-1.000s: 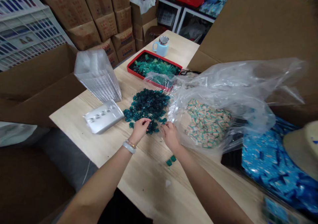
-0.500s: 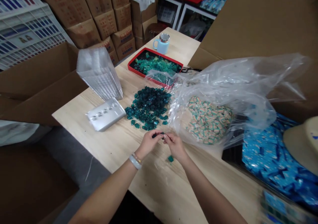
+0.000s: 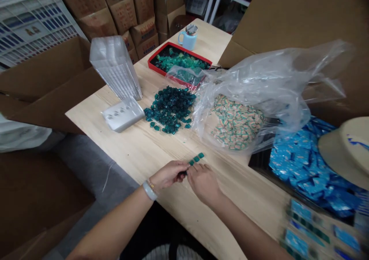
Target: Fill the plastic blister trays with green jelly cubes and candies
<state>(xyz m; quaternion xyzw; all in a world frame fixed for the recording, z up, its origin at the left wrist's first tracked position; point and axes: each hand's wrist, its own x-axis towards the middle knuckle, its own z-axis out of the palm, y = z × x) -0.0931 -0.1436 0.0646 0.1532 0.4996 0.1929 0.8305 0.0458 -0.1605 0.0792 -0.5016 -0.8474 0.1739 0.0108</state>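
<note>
Hands work close together at the near edge of a pale wooden tabletop (image 3: 135, 152) in a stockroom lined with cardboard boxes (image 3: 123, 14). The left hand (image 3: 165, 175) has its fingers (image 3: 175, 171) curled shut around a small dark green piece (image 3: 182, 173), only a sliver of which shows. The right hand (image 3: 203, 184) sits just beside it, its fingers (image 3: 196, 171) drawn in and almost closed, their tips at the same piece; whether they grip it too cannot be told.

Just past the fingertips, a short line of green square pieces (image 3: 196, 158) lies on the wood. Farther up the tabletop sits a loose heap of the same dark green pieces (image 3: 170, 108), beside a silver moulded tray (image 3: 123, 114) and a tall stack of clear plastic trays (image 3: 115, 68). A red tray (image 3: 173, 50) holds lighter green pieces, with a pale blue mug (image 3: 187, 39) behind it. A clear plastic bag (image 3: 253, 83) of striped wrapped pieces (image 3: 236, 121) slumps at right.

Risk lies in the small size of the pieces: a loose pinch could drop one, and a brushing wrist could knock the short line out of place. The heap has no rim around it, so a careless reach could scatter pieces across the wood or over the tabletop edge.
</note>
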